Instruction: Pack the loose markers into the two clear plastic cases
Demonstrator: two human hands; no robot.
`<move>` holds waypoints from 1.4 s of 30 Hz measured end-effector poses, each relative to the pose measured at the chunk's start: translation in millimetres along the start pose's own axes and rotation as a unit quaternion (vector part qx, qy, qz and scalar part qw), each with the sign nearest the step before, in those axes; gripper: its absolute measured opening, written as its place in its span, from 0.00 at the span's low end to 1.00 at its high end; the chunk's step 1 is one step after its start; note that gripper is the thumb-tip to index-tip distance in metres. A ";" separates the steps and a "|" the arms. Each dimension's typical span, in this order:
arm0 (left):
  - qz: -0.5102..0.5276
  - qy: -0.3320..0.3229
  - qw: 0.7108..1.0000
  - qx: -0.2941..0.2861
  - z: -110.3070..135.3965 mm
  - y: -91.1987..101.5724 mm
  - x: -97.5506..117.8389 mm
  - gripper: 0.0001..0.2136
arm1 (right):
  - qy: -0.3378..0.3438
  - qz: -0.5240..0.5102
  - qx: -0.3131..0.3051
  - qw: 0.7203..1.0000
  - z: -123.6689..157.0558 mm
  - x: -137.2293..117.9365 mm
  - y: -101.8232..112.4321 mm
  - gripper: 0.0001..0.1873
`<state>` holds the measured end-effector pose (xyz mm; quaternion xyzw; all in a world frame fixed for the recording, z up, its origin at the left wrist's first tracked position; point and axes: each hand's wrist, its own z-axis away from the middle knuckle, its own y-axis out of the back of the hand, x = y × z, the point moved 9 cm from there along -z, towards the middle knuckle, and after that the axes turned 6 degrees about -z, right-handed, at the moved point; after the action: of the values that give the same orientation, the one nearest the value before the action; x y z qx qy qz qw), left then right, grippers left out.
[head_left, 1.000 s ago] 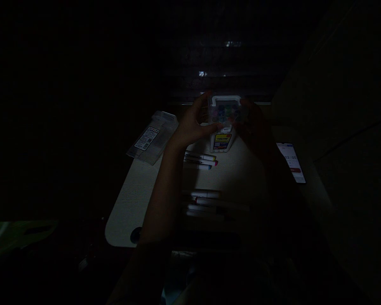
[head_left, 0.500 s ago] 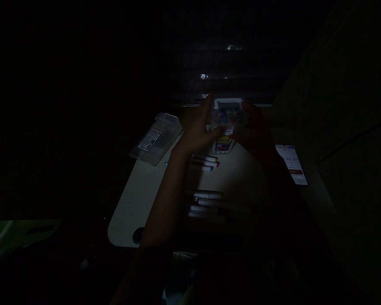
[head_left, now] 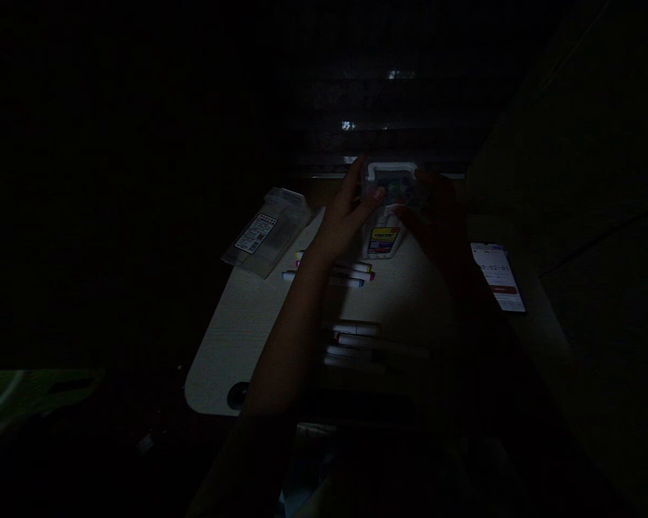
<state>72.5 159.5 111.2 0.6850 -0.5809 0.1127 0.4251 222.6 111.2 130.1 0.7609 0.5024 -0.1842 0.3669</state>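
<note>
While most of the room sat in near blackness, you could make out a boxy clear plastic marker case with a white handle, coloured caps inside and a yellow-and-dark label on its front. It was over the far part of the table, between both hands. The left hand was curled around its left side, thumb over the front, so yeah, holding it. The right hand was super shadowy but gripped the right side, thumb by the small white latch.

Just nearer, partly behind the left forearm, lay three white markers with yellow, pink and blue ends. Closer in, more white-barrelled markers lay in a dim bunch. Left of the case, a flattish clear plastic container with a white printed label hung partly past the pale wood-grain table's edge. Off right, a lit phone showed a timer.
</note>
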 end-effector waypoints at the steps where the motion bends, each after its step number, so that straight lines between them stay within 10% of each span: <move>1: 0.004 0.001 1.000 0.000 0.0 -0.2 -0.3 0.35 | 0.003 -0.001 0.004 1.000 -0.1 0.0 0.1 0.30; 42: 0.026 0.007 1.000 -0.002 -8.3 -19.0 -1.8 0.34 | -0.013 -0.013 0.045 0.999 1.8 14.2 9.5 0.30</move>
<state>91.8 166.0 106.6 0.6679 -0.5958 0.1272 0.4274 237.4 116.7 123.2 0.7673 0.4989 -0.2211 0.3367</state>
